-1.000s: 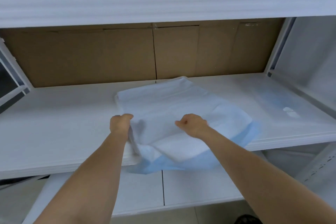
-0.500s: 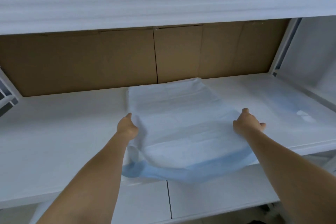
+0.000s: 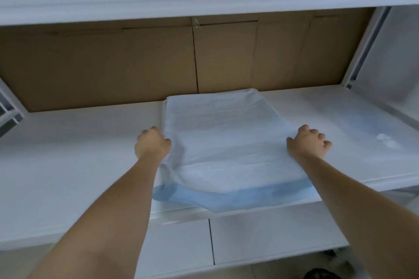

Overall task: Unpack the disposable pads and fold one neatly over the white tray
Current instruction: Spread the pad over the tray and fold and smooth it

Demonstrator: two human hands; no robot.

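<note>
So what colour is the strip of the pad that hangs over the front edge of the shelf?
Light blue, on the pad; its top is white. The head view shows it.
</note>
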